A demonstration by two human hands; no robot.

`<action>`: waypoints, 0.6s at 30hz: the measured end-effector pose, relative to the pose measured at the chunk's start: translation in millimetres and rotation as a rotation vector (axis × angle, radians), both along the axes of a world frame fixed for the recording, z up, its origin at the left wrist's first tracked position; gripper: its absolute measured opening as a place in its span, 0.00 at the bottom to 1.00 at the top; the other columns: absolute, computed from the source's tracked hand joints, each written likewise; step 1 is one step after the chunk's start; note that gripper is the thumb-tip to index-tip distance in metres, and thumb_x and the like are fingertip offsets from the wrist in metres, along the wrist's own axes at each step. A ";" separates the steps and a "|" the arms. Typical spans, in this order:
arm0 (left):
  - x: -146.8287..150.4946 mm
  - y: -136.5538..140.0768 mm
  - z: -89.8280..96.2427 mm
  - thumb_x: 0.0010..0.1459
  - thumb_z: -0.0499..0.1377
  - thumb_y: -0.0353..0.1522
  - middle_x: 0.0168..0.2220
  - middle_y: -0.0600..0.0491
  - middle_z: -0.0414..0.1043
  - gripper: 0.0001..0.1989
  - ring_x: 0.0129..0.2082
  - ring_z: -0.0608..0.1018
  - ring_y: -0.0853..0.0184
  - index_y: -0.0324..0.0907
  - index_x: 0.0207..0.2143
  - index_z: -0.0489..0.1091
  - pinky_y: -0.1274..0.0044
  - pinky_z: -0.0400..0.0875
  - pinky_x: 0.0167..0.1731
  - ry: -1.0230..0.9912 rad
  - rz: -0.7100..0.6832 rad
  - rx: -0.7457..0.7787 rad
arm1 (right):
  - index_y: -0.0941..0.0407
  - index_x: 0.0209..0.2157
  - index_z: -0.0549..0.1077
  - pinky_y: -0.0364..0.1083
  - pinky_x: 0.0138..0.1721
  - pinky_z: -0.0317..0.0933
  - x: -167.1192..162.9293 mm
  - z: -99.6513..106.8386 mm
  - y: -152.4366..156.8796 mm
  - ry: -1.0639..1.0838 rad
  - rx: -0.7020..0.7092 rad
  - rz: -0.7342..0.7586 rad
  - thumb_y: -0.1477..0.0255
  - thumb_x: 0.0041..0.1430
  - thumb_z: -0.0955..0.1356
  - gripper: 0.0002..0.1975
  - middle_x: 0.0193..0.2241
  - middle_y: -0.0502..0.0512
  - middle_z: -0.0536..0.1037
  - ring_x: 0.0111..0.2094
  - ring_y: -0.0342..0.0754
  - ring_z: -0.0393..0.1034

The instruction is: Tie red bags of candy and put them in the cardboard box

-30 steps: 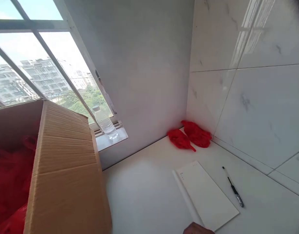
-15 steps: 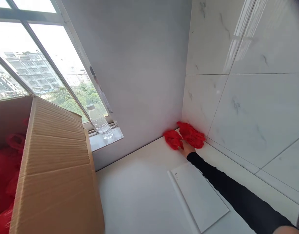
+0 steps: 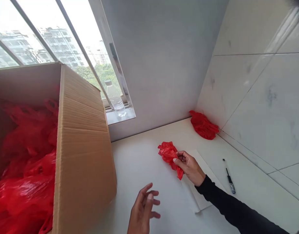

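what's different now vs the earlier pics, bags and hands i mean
The left red bag has left the corner: the right hand took hold of it and brought it toward the person, off the table with a pinching grip or nearly so; contact is unclear. The left hand has come into view, open and empty. The other bag, box, bottle and pen stayed put.

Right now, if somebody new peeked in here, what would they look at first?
Probably the crumpled red bag, bright against the white table and pinched in the person's right grip near the middle of the view. Next might come the big cardboard box on the left, with a heap of shiny red plastic inside, and the other red bag in the table's far corner, by the walls.
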State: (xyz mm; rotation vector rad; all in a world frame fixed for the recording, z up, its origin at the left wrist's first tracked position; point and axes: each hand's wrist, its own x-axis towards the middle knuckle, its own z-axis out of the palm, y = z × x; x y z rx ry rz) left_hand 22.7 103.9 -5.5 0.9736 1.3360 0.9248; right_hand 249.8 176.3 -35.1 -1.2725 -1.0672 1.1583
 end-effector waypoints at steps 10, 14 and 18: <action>-3.7 -4.0 -40.5 0.63 0.58 0.43 0.57 0.42 0.70 0.25 0.56 0.74 0.55 0.43 0.59 0.62 0.65 0.69 0.55 -0.073 -0.012 0.025 | 0.54 0.45 0.70 0.48 0.30 0.70 -72.4 4.7 -106.7 0.019 -0.236 0.442 0.56 0.66 0.63 0.16 0.33 0.52 0.74 0.29 0.47 0.72; -14.6 -11.3 -35.9 0.63 0.58 0.39 0.55 0.46 0.73 0.21 0.53 0.76 0.57 0.44 0.56 0.67 0.67 0.71 0.53 -0.084 -0.110 0.026 | 0.51 0.56 0.68 0.55 0.48 0.67 -55.4 2.9 -86.0 -0.603 0.160 0.316 0.64 0.68 0.61 0.17 0.51 0.59 0.73 0.48 0.54 0.69; -17.1 -13.0 -36.6 0.62 0.59 0.38 0.53 0.48 0.75 0.19 0.52 0.77 0.58 0.45 0.55 0.70 0.69 0.72 0.52 -0.041 -0.138 0.040 | 0.52 0.52 0.71 0.59 0.51 0.63 -46.5 -13.7 -71.9 -0.806 0.260 0.412 0.70 0.65 0.64 0.15 0.46 0.58 0.75 0.48 0.56 0.68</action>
